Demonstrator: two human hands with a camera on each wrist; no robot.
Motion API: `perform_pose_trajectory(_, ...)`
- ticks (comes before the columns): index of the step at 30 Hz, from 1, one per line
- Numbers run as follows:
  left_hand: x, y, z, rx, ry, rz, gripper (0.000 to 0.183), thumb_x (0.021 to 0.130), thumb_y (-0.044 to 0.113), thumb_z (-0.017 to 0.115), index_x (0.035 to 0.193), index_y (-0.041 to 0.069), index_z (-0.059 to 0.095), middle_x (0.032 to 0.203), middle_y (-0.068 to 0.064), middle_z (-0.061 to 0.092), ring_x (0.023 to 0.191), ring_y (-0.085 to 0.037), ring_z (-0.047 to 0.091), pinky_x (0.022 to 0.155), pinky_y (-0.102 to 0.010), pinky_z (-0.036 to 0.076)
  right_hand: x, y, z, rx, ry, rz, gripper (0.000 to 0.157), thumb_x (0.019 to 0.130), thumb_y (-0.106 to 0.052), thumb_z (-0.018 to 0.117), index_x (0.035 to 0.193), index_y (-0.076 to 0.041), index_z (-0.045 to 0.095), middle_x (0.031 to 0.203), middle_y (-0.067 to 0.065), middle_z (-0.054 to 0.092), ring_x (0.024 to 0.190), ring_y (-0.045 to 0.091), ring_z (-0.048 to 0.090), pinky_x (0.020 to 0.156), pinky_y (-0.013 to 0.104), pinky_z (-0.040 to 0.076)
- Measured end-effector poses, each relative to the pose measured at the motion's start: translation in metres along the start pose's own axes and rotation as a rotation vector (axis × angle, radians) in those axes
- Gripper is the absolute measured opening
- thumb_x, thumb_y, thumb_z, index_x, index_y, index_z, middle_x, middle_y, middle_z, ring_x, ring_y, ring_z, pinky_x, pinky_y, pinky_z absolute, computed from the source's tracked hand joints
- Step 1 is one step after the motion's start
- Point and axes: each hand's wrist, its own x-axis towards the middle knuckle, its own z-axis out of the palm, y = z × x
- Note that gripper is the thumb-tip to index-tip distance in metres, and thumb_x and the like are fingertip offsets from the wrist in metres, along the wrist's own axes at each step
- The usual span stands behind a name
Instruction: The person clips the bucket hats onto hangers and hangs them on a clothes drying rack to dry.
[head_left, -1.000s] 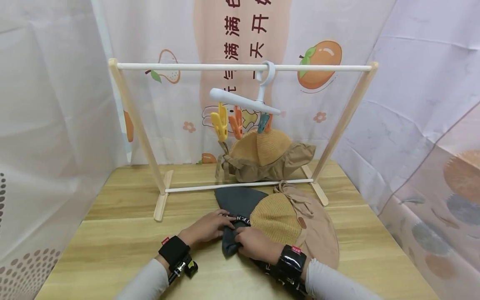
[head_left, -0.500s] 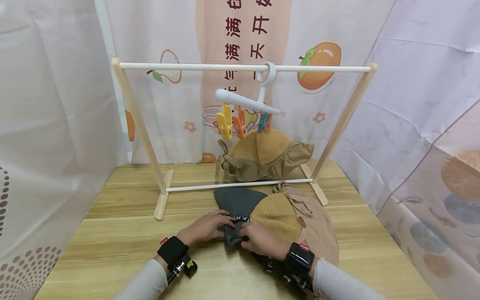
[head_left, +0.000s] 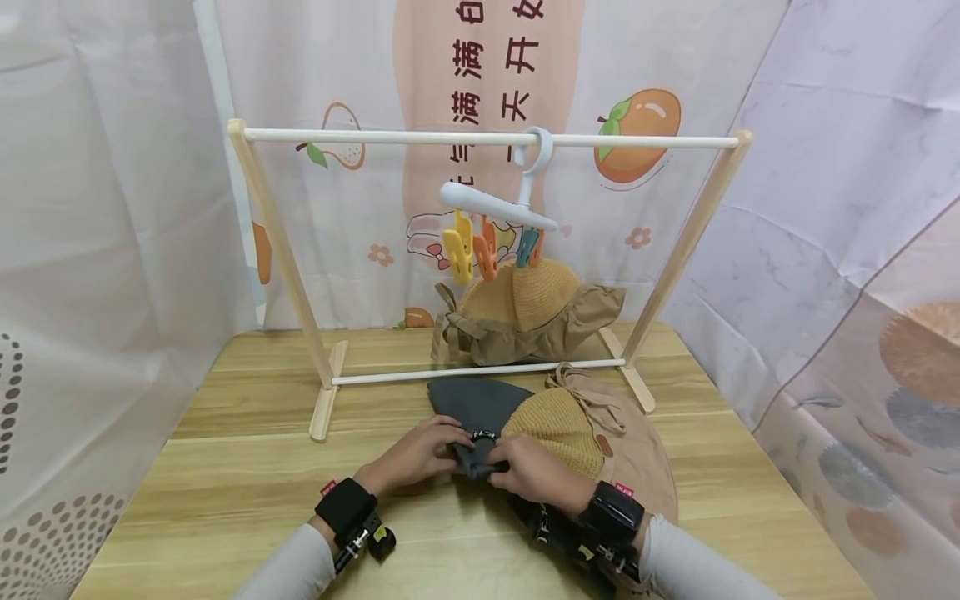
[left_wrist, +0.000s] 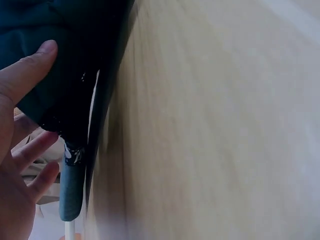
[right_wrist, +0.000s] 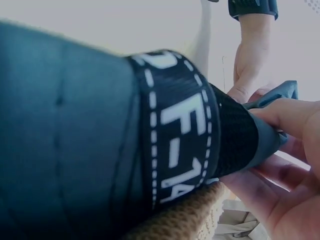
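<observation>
A dark blue-grey cloth hat lies in front of the rack, with a black band carrying white letters. At its near left part, my left hand holds the cloth. In the left wrist view its thumb lies on the dark cloth, with the other fingers behind the edge. My right hand pinches a bunched fold of the same hat close by. The right wrist view has the right thumb and fingers on either side of the fold. Some dark cloth is hidden under the right wrist.
A straw hat with beige cloth brim touches the dark hat's right side. Behind stands a wooden rack with a white rod. From it hangs a light blue hanger with several clips. Another straw hat lies behind the rack.
The dark hat's near flap has been gathered up and moved slightly right and away. My right hand moved slightly right with it; my left hand shifted only a little. The hanger has swivelled slightly.
</observation>
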Motion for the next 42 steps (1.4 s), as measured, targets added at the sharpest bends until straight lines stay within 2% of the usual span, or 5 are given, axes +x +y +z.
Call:
perform_pose_trajectory(9,0.001,0.006,0.004,-0.081,0.113,0.011,0.03,0.083,0.027,0.069,0.112,0.02,0.066,0.106,0.004,0.062,0.101,-0.012,0.051,0.083,-0.035,0.05,-0.003,-0.001,-0.006,0.07,0.048,0.012,0.011,0.08,-0.008,0.068,0.086,-0.015,0.074,0.082,-0.002,0.07,0.071,0.003,0.057,0.061,0.02,0.048)
perform_pose_trajectory(19,0.001,0.013,0.007,-0.109,0.252,0.032,0.027,0.081,0.016,0.071,0.108,0.02,0.068,0.096,0.003,0.06,0.086,-0.009,0.052,0.064,-0.028,0.049,-0.002,-0.004,-0.013,0.196,0.056,0.127,0.008,0.08,-0.009,0.069,0.083,-0.013,0.075,0.077,-0.003,0.07,0.062,0.003,0.052,0.055,0.02,0.045)
perform_pose_trajectory(32,0.006,0.022,0.003,-0.224,0.413,0.063,0.02,0.075,0.015,0.075,0.095,0.016,0.073,0.086,-0.002,0.067,0.08,-0.013,0.054,0.055,-0.024,0.044,0.0,-0.009,-0.02,0.195,0.11,0.15,0.007,0.08,-0.009,0.069,0.081,-0.014,0.074,0.073,-0.003,0.068,0.062,0.006,0.052,0.056,0.023,0.045)
perform_pose_trajectory(38,0.006,0.051,-0.017,-0.297,0.431,0.067,0.014,0.076,0.004,0.072,0.09,0.004,0.073,0.081,-0.01,0.069,0.079,-0.016,0.056,0.061,-0.032,0.05,-0.001,-0.01,-0.022,0.21,0.127,0.167,0.008,0.08,-0.01,0.068,0.081,-0.016,0.073,0.074,-0.004,0.067,0.064,0.006,0.053,0.058,0.023,0.046)
perform_pose_trajectory(42,0.008,0.055,-0.021,-0.353,0.45,0.025,0.01,0.079,0.004,0.069,0.089,0.004,0.073,0.083,-0.01,0.068,0.081,-0.017,0.058,0.068,-0.036,0.052,-0.001,-0.013,-0.027,0.25,0.135,0.189,0.009,0.08,-0.01,0.068,0.086,-0.014,0.072,0.078,-0.002,0.068,0.066,0.007,0.055,0.06,0.025,0.047)
